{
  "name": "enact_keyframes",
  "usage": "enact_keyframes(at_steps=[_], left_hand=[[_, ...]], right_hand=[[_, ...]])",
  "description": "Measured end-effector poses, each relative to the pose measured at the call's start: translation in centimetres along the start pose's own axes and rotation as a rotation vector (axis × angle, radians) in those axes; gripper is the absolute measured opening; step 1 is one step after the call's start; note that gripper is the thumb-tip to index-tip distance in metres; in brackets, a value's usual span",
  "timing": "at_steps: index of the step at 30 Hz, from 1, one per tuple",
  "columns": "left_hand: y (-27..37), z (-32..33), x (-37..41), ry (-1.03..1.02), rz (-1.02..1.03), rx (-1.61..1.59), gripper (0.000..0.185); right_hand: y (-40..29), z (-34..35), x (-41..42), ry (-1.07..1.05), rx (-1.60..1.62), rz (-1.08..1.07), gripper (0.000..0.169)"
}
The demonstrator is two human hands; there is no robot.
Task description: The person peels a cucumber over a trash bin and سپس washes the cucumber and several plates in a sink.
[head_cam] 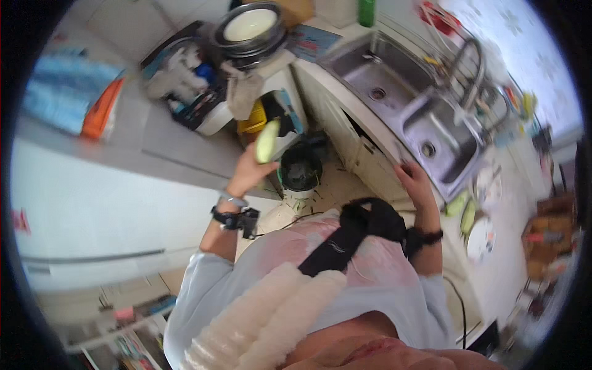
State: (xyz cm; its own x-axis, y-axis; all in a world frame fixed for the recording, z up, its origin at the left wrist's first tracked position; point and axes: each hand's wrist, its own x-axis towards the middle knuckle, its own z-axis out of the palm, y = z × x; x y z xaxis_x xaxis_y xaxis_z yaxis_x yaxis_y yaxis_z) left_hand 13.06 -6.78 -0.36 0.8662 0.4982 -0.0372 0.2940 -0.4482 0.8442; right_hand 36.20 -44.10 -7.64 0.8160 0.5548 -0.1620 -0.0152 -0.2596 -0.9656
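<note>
A pale green, elongated vegetable [267,142] is upright in my left hand [247,172], its thumb and fingers wrapped around the lower end. It is above and beside a bin with a black liner [301,170]. My right hand [417,185] is at the counter's front edge, beside the smaller sink basin [439,136]. Its fingers are curled; blur hides whether something thin is between them. Two more pale green vegetables [468,217] lie on the counter to the right of that hand, near a white patterned plate [482,240].
Green scraps [298,203] litter the floor around the bin. Stacked metal bowls [249,27] stand at the back left. A curved faucet [474,69] rises behind the double sink. Far right is a brown wooden board [543,252]. A cable [458,296] hangs by the right counter.
</note>
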Motion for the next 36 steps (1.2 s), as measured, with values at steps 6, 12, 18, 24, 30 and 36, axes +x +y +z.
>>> enact_keyframes(at_steps=[6,12,18,24,30,36], left_hand=[[9.1,13.6,3.3,-0.443,0.346,-0.037,0.066],[19.3,22.6,5.3,-0.704,0.430,-0.018,0.070],[21.1,24.0,10.1,-0.855,0.639,-0.036,0.068],[16.3,8.7,26.6,-0.198,0.213,-0.314,0.048],[2.8,-9.7,42.7,0.459,-0.375,-0.687,0.039],[-8.5,-26.9,49.8,0.577,-0.353,-0.178,0.047]], right_hand=[[0.5,-3.6,-2.5,-0.125,0.466,0.096,0.020],[-1.0,-5.2,-0.4,0.083,1.132,0.055,0.023],[-0.7,-9.3,-2.3,0.080,1.224,-0.009,0.022],[0.7,-14.8,-7.0,0.418,1.248,-0.117,0.036],[0.7,-16.2,-10.2,0.689,1.120,-0.303,0.040],[2.5,-13.1,-7.2,0.706,1.170,-0.383,0.041]])
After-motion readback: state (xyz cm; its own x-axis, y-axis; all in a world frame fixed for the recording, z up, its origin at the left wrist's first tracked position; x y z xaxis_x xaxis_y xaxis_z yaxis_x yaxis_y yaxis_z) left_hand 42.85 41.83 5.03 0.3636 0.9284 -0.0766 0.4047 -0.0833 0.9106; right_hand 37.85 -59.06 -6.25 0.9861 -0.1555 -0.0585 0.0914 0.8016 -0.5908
